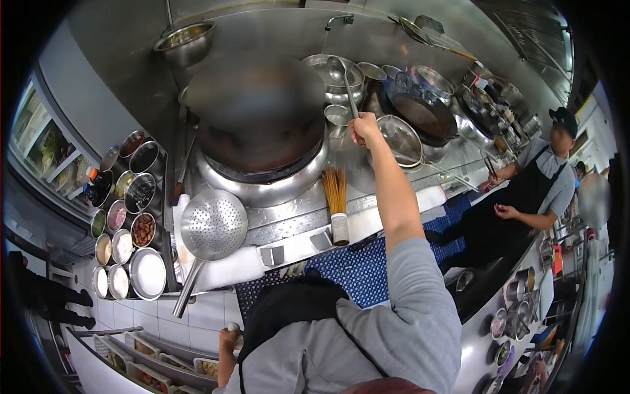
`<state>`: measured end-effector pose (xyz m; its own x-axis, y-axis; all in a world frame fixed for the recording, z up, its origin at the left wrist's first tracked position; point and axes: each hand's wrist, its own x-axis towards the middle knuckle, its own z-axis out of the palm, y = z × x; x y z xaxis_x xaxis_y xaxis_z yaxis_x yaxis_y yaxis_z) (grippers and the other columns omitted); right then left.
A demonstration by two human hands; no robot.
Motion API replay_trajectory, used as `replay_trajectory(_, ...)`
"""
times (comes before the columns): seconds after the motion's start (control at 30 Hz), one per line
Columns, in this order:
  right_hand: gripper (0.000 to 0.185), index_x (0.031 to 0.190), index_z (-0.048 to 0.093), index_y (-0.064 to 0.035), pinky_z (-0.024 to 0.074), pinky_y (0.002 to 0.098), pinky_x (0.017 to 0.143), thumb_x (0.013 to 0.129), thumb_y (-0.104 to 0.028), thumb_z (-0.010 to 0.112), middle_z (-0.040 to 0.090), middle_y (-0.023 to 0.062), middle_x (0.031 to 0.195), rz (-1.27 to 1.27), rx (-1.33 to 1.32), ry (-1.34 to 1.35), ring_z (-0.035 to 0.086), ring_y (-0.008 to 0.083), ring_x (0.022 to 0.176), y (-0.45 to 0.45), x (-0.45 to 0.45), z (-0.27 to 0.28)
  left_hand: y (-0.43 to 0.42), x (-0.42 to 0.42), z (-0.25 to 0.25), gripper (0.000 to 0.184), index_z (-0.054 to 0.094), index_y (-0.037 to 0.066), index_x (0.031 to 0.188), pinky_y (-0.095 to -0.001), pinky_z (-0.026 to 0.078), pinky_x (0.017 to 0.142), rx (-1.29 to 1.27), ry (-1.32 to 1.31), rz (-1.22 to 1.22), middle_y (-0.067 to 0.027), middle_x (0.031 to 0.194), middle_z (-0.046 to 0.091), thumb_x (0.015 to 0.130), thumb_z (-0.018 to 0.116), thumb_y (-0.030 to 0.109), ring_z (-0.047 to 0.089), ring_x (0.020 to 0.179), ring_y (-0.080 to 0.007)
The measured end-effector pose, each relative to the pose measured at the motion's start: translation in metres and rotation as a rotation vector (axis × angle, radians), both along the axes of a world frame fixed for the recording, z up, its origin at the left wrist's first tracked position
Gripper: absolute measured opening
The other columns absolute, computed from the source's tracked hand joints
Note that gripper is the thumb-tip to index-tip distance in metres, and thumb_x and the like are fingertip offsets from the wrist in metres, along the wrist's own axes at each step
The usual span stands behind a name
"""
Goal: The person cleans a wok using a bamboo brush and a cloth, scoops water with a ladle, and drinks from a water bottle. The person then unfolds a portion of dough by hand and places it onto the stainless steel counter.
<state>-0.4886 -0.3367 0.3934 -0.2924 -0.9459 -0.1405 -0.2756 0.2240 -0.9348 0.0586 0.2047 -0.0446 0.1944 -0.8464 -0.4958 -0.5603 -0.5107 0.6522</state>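
Silver was the colour of the long ladle (pixel 336 69) near the top middle of the frame; its round scoop was over the big water pot (pixel 317 60), and a thin tap (pixel 339 20) let water run down into that pot. The right hand (pixel 365 129) held the end of the ladle's handle in a tight, narrow grip; a small metal pot (pixel 338 117) sat just beside it on the left, and a wire mesh strainer (pixel 397 140) lay just to its right. The left hand (pixel 229 339), low in the frame and left of the middle, was curled around a small pale thing (pixel 233 326); it was too small to tell what that was.

A big dark wok (pixel 262 172) sat on a shiny round stove ring (pixel 279 192) left of the right hand; a blur hid most of the wok's inside. Below it, a metal strainer full of holes (pixel 213 224) lay with its handle pointing down and left; a stick brush (pixel 335 194) stood to the right of it. More woks and pots were at the upper right, and one wide wok (pixel 423 115) was tilted; bowls of food (pixel 143 230) sat close together at the left. A co-worker (pixel 525 190) in a black apron stood at the right.
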Motion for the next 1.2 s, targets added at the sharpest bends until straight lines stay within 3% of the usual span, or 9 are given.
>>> replay_trajectory(0.27,0.004,0.089,0.057,-0.0012,0.0382,0.0295,0.033,0.087,-0.004,0.06,0.052,0.0035,0.059,0.03,0.011,-0.064,0.049,0.0138,0.04,0.064,0.011,-0.006,0.032,0.007,0.057,0.007,0.072,0.022,0.072,-0.0393,0.052,0.062,-0.093,0.137,0.039,-0.004,0.071,0.07,0.075,0.068,0.027,0.068,0.067,-0.0232)
replay_trajectory(0.4,0.006,0.086,0.054,-0.0014,0.0373,0.0308,0.032,0.086,-0.003,0.06,0.052,0.0042,0.059,0.024,-0.02,-0.084,0.049,0.0139,0.04,0.125,0.017,-0.023,0.017,0.031,0.007,0.009,0.073,0.018,0.076,-0.0379,0.052,0.062,-0.191,0.109,-0.17,-0.0023,0.068,0.069,0.078,0.066,0.024,0.067,0.064,-0.0235)
replay_trajectory(0.47,0.008,0.083,0.052,-0.0016,0.0366,0.0317,0.032,0.086,-0.001,0.06,0.051,0.0043,0.059,0.041,-0.051,-0.094,0.048,0.0139,0.04,0.153,0.016,-0.04,0.007,0.037,0.006,0.011,0.074,0.014,0.078,-0.0384,0.054,0.063,0.182,0.26,0.067,-0.0041,0.069,0.069,0.077,0.068,0.023,0.068,0.064,-0.0251)
replay_trajectory(0.53,0.008,0.083,0.052,-0.0012,0.0366,0.0316,0.032,0.086,-0.001,0.059,0.051,0.0042,0.059,0.004,-0.018,-0.048,0.048,0.0138,0.04,0.188,0.026,-0.042,0.004,0.056,-0.048,0.031,0.074,0.004,0.082,-0.0396,0.057,0.069,0.074,0.031,-0.201,-0.0137,0.08,0.072,0.067,0.077,0.03,0.071,0.073,-0.0265)
replay_trajectory(0.67,0.017,0.101,0.055,0.0025,0.0379,0.0316,0.033,0.086,-0.003,0.06,0.052,0.0034,0.059,-0.04,0.074,0.147,0.05,0.0136,0.039,0.24,0.022,-0.072,-0.043,0.062,-0.041,0.018,0.075,0.018,0.091,-0.0412,0.053,0.068,0.243,-0.105,-0.566,-0.0124,0.091,0.072,0.077,0.069,0.028,0.07,0.087,-0.0286)
replay_trajectory(0.8,0.027,0.108,0.054,0.0036,0.0467,0.0386,0.043,0.082,-0.004,0.061,0.059,0.0124,0.063,-0.045,0.076,0.526,0.061,0.0235,0.047,0.289,0.026,-0.109,-0.076,0.045,-0.012,0.028,0.075,0.025,0.095,-0.0449,0.053,0.082,0.359,-0.234,-0.493,-0.0199,0.1,0.07,0.071,0.074,0.038,0.067,0.097,-0.036)
replay_trajectory(0.9,0.052,0.132,0.051,0.0003,0.054,0.0487,0.068,0.081,-0.004,0.059,0.067,0.0233,0.077,-0.083,-0.082,0.826,0.067,0.0419,0.071,0.322,0.031,-0.157,-0.08,0.062,-0.07,0.067,0.07,-0.007,0.094,-0.0423,0.052,0.091,0.152,-0.218,-0.564,-0.0278,0.106,0.069,0.057,0.082,0.048,0.067,0.105,-0.0354)
replay_trajectory(1.0,0.068,0.148,0.035,-0.0068,0.0516,0.0536,0.082,0.084,-0.005,0.058,0.067,0.0305,0.091,-0.076,0.148,0.821,0.065,0.0476,0.085,0.339,0.045,-0.172,-0.089,0.024,0.046,0.076,0.069,-0.007,0.103,-0.0426,0.051,0.093,0.273,-0.219,-0.297,-0.0284,0.112,0.067,0.055,0.082,0.05,0.064,0.11,-0.0378)
replay_trajectory(1.2,0.077,0.154,0.021,-0.013,0.0534,0.054,0.078,0.087,-0.01,0.059,0.065,0.0306,0.091,-0.05,0.169,0.929,0.066,0.0469,0.081,0.348,0.056,-0.22,-0.075,0.017,0.071,0.075,0.069,-0.006,0.105,-0.0437,0.049,0.095,0.359,-0.298,-0.287,-0.0291,0.115,0.065,0.059,0.079,0.052,0.062,0.113,-0.0398)
